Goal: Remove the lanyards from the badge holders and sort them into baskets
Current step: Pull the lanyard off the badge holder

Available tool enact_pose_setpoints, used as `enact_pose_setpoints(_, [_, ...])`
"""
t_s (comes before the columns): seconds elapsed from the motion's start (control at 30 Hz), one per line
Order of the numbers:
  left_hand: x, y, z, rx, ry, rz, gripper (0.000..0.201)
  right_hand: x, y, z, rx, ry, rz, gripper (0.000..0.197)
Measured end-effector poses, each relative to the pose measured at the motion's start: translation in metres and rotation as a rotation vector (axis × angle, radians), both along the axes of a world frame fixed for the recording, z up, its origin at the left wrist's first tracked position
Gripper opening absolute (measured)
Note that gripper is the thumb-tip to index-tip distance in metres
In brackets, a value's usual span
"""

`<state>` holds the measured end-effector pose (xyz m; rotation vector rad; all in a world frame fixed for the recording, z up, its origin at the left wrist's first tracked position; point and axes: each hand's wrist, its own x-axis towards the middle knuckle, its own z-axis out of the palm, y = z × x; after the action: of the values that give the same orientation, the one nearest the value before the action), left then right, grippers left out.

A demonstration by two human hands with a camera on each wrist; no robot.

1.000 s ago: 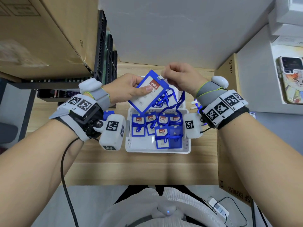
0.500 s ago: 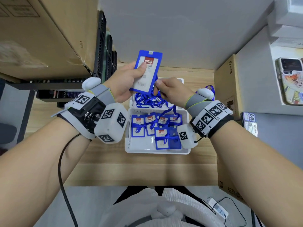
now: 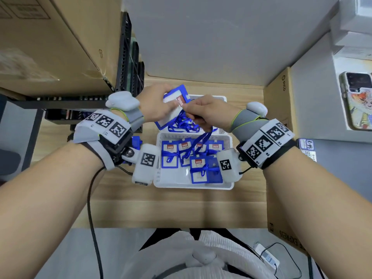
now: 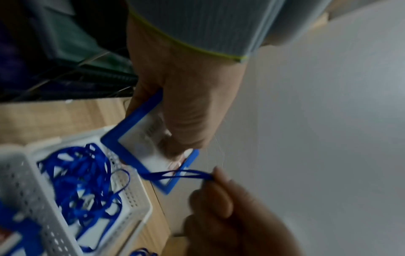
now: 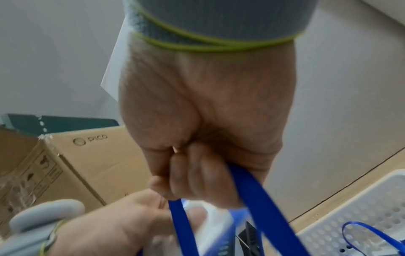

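Gripping a blue-framed badge holder [image 3: 174, 109] above the far basket [image 3: 221, 98], the left hand [image 3: 155, 106] has its thumb pressed flat on the clear front face and its fingers [image 4: 133, 102] curled round behind the frame, as the left wrist view shows. The holder is tilted, with one lower corner hanging over the basket's rim.

Just beside it, the right hand [image 3: 209, 113] is closed, thumb and fingers [image 5: 190, 171] curled tight on a blue lanyard [image 4: 179, 174]. In the left wrist view the strap runs as a thin taut doubled line from the pinch across the holder's lower edge. In the right wrist view two blue lengths of it drop from the fist. Motion blur hides the clip end, so whether the lanyard is attached to the holder or free cannot be told.

The far basket holds a loose tangle of blue lanyards [image 3: 182, 125]. Touching its near side stands the near basket [image 3: 159, 174], white and perforated, with several blue badge holders [image 3: 198, 170] lying flat in it, straps wound about them. One strap [image 3: 202, 144] trails down from the right hand's side over the shared rims into this near basket.

Both baskets sit on the wooden counter [image 3: 181, 206]. A cardboard box [image 3: 279, 109] marked PICO stands to the right of them.
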<state>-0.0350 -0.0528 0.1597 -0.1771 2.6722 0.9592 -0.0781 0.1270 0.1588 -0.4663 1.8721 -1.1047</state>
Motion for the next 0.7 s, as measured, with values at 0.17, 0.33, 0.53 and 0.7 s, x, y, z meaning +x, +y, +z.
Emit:
enact_pose_setpoints(0.17, [0.005, 0.004, 0.004, -0.061, -0.122, -0.126, 0.024, -0.008, 0.001, 0.009, -0.001, 0.152, 0.030, 0.038])
enact_pose_setpoints(0.33, [0.009, 0.013, 0.013, 0.049, -0.260, -0.310, 0.025, -0.017, 0.005, 0.004, 0.090, 0.420, 0.043, 0.027])
enact_pose_setpoints(0.53, [0.009, 0.017, 0.019, 0.123, -0.138, -0.145, 0.025, -0.014, 0.007, -0.005, 0.102, 0.353, 0.018, 0.023])
enact_pose_setpoints(0.7, [0.013, 0.017, 0.019, 0.250, 0.011, -0.054, 0.031, -0.015, 0.009, -0.004, 0.039, 0.156, -0.066, 0.025])
